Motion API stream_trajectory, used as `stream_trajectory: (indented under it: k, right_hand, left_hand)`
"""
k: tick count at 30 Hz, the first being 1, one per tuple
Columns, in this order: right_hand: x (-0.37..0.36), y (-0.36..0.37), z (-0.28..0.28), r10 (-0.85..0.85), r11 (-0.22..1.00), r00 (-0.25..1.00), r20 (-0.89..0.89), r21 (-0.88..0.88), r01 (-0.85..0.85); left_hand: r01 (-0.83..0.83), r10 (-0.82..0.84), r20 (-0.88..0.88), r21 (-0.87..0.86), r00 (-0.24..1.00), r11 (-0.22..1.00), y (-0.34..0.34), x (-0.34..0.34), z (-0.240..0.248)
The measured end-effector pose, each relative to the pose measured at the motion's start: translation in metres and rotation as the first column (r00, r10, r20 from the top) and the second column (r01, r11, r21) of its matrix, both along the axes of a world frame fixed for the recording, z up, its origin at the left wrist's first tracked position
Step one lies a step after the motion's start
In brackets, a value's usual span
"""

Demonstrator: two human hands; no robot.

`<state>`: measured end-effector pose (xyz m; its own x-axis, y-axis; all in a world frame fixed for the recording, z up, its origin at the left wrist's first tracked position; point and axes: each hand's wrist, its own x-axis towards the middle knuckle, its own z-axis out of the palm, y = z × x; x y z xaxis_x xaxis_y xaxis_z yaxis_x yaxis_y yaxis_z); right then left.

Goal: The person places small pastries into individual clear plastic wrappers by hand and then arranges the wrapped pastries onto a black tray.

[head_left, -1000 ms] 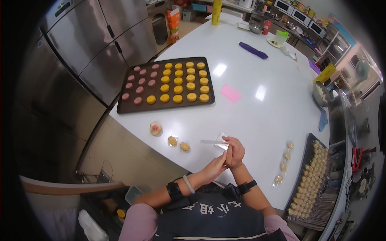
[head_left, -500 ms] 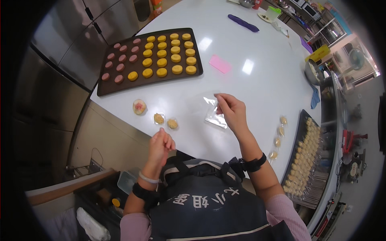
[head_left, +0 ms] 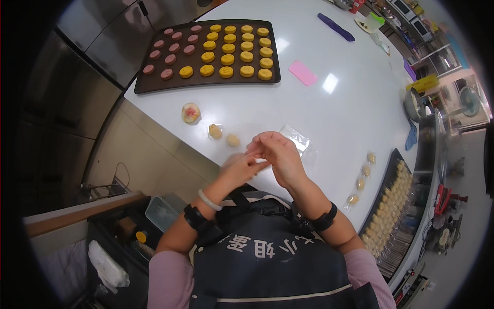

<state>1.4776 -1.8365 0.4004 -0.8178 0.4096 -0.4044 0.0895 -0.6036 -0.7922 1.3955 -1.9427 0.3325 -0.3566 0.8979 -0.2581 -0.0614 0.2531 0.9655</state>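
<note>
Overlapping in a blur, the left hand (head_left: 240,169) and right hand (head_left: 282,156) have curled fingers; whether they pinch anything between them, I cannot tell. Just beyond the left fingers sit two small, lumpy, beige round pastries (head_left: 215,132); a careless knuckle could dent or roll these soft-looking pieces. Past the right fingers lies glossy, crinkled clear plastic film (head_left: 296,138), seemingly thin enough to cling or slide if brushed.

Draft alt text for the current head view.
A person's left hand and right hand are close together at the near side of a white table, anything held unclear. Beside them lie clear plastic film and two small beige pieces; beyond, a dark tray carries pink and yellow rounds.
</note>
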Motion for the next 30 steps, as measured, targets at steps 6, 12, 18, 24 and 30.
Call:
stream_trajectory:
  k: [6,12,18,24,30]
  right_hand:
    - [-0.002,0.029,-0.011,0.128,0.984,0.953,-0.276,0.157,-0.087]
    - [-0.004,0.024,-0.018,0.277,0.885,0.937,-0.211,0.436,-0.163]
    - [0.0,0.014,-0.015,0.234,0.881,0.972,0.026,0.416,-0.224]
    - [-0.004,0.006,-0.027,0.309,0.84,0.938,0.159,0.416,-0.348]
    - [-0.013,-0.008,-0.051,0.117,0.149,0.96,0.254,0.951,-0.27]
  left_hand:
    - [-0.05,0.066,0.123,-0.129,0.99,0.99,-0.026,-0.029,-0.003]
    - [0.087,-0.093,0.793,0.05,0.602,0.995,-0.025,-0.024,0.048]
    - [-0.315,0.302,0.527,-0.069,0.794,0.947,-0.022,-0.014,0.029]
    - [-0.527,0.448,0.498,0.023,0.743,0.849,-0.03,-0.021,-0.005]
    - [-0.423,0.458,0.49,-0.189,0.741,0.886,-0.05,-0.008,-0.023]
